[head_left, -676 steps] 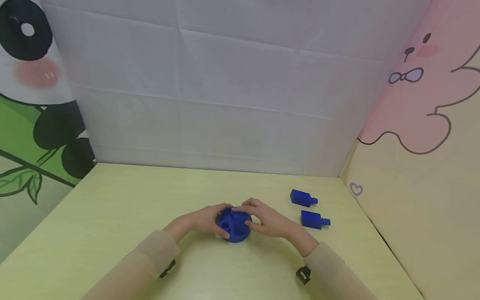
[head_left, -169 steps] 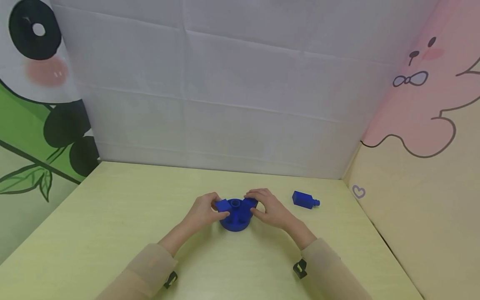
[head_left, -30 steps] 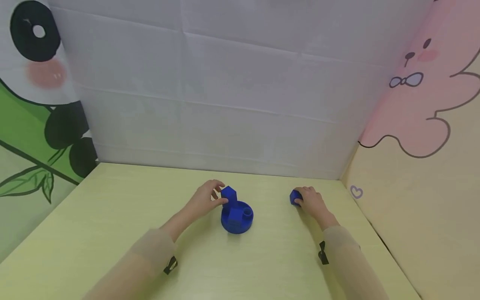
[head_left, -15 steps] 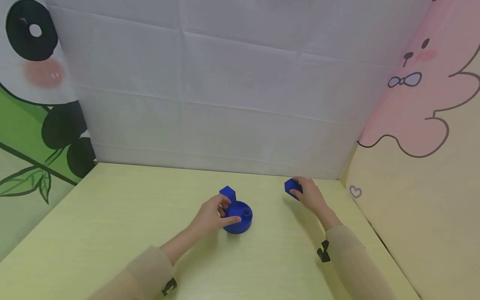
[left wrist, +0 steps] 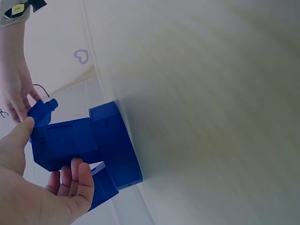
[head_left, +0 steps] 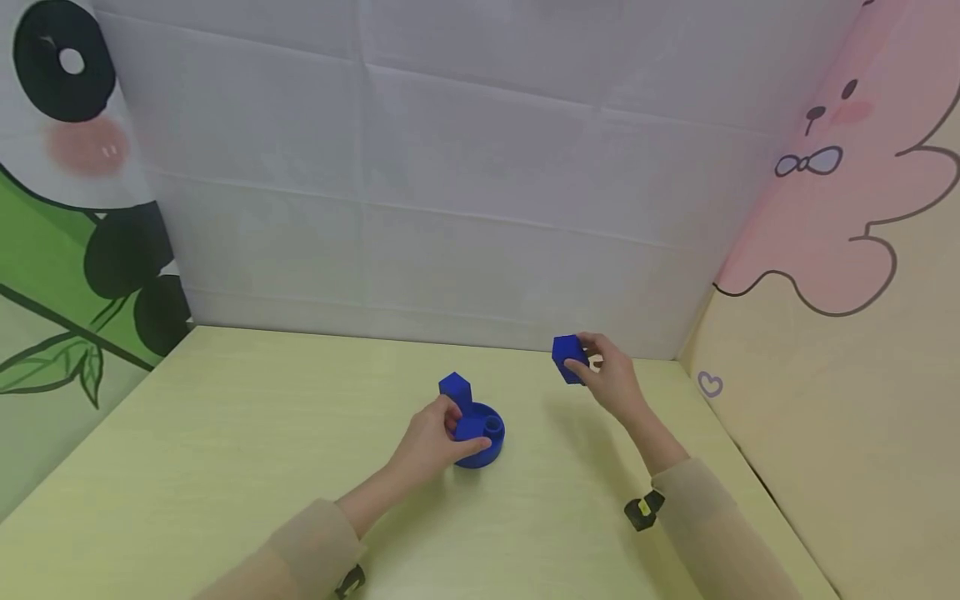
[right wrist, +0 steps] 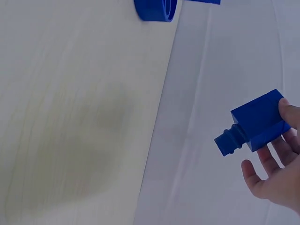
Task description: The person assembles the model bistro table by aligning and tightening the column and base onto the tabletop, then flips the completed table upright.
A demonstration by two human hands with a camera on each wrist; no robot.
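On the table a round blue base [head_left: 489, 455] carries two upright blue blocks, and one round socket [head_left: 492, 425] in it shows bare. My left hand [head_left: 429, 440] grips the nearer block [left wrist: 65, 143], its thumb and fingers on opposite sides. Behind that hand, the farther block [head_left: 455, 388] stands in the base untouched. Off to the right, my right hand [head_left: 617, 382] holds a third blue block [head_left: 568, 358] up off the table between thumb and fingers. The right wrist view shows this block's ribbed peg [right wrist: 230, 140] sticking out, pointing away from the palm.
The pale yellow table [head_left: 262, 417] runs back to a creased white sheet [head_left: 465, 167]. A cream and pink panel [head_left: 840, 250] rises along the right edge, and a panda-patterned panel [head_left: 67, 275] along the left.
My right hand has lifted the third block off the table and brought it slightly left. My left hand has shifted from the farther block to the nearer one. The base has stayed put.
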